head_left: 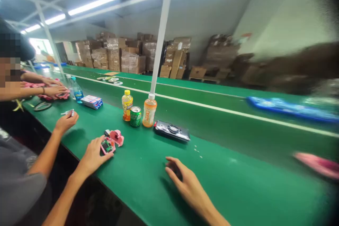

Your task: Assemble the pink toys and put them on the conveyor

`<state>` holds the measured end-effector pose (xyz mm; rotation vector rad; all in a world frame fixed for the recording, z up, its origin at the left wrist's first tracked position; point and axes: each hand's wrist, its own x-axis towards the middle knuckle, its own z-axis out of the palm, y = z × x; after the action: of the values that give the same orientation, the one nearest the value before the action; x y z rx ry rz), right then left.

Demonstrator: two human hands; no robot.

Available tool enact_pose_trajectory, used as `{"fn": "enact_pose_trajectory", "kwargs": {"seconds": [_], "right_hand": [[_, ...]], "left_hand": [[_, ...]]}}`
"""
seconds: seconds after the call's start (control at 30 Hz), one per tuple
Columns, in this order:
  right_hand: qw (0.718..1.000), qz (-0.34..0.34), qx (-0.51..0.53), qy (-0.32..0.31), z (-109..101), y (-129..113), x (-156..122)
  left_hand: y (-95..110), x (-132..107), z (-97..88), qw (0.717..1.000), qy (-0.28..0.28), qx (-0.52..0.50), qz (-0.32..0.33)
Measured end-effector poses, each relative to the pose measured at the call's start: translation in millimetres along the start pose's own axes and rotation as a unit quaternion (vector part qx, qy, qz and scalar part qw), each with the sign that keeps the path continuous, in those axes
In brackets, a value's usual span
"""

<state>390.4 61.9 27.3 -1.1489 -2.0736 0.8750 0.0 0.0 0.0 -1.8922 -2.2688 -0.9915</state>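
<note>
The open left hand [92, 157] lies palm-down against the pink plastic housing [117, 137] with its circuit board [106, 145]; right of the housing, the curved right hand [185, 180] covers a dark object [174, 170], grip indeterminate.

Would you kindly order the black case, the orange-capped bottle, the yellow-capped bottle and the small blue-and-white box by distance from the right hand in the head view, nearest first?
From the right hand:
1. Black case, ahead across the bench.
2. Orange-capped bottle, ahead and to the left.
3. Yellow-capped bottle, farther left.
4. Small blue-and-white box, farthest left along the bench.
</note>
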Motion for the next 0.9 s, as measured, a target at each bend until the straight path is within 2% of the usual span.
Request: {"fn": "enact_pose_trajectory", "kwargs": {"seconds": [0.07, 0.17, 0.23, 0.3, 0.37, 0.4, 0.47, 0.53, 0.6, 0.67, 0.7, 0.73, 0.8, 0.9], "right_hand": [[0.999, 0.007, 0.031, -0.02, 14, -17, 0], [0.998, 0.006, 0.059, -0.024, 26, -33, 4], [0.997, 0.005, 0.064, -0.034, 26, -37, 4], [0.997, 0.008, 0.068, -0.036, 23, -37, 1], [0.997, 0.016, 0.072, -0.018, 19, -34, -4], [0.997, 0.022, 0.076, -0.009, 17, -32, -7], [0.996, 0.03, 0.079, -0.007, 15, -29, -13], [0.998, 0.021, 0.066, 0.011, 15, -28, -18], [0.997, -0.016, 0.022, 0.077, 17, -33, -21], [0.986, -0.077, -0.032, 0.141, 23, -44, -20], [0.981, -0.111, -0.055, 0.148, 26, -51, -17], [0.978, -0.138, -0.079, 0.134, 31, -59, -13], [0.975, -0.166, -0.137, 0.062, 41, -73, -1], [0.965, -0.155, -0.208, -0.045, 58, -85, 16]], "left_hand": [[38, -26, 18.5, 1.0, 0.005, 0.005, 0.015], [96, -75, 43.0, 0.998, 0.047, 0.031, 0.033], [119, -97, 48.5, 0.997, 0.053, 0.011, 0.05], [122, -101, 46.0, 0.997, 0.053, -0.035, 0.05], [108, -84, 39.8, 0.995, 0.04, -0.072, 0.053], [99, -71, 36.2, 0.994, 0.015, -0.08, 0.071], [83, -41, 28.4, 0.983, -0.08, -0.1, 0.128], [76, -18, 20.0, 0.96, -0.176, -0.146, 0.161], [79, -6, 12.3, 0.94, -0.227, -0.192, 0.167], [87, -7, 6.6, 0.933, -0.239, -0.218, 0.16], [91, -10, 4.8, 0.933, -0.238, -0.224, 0.153], [96, -14, 3.7, 0.932, -0.236, -0.236, 0.141], [103, -23, 3.9, 0.931, -0.225, -0.267, 0.109], [110, -34, 9.0, 0.929, -0.195, -0.308, 0.062]]}}
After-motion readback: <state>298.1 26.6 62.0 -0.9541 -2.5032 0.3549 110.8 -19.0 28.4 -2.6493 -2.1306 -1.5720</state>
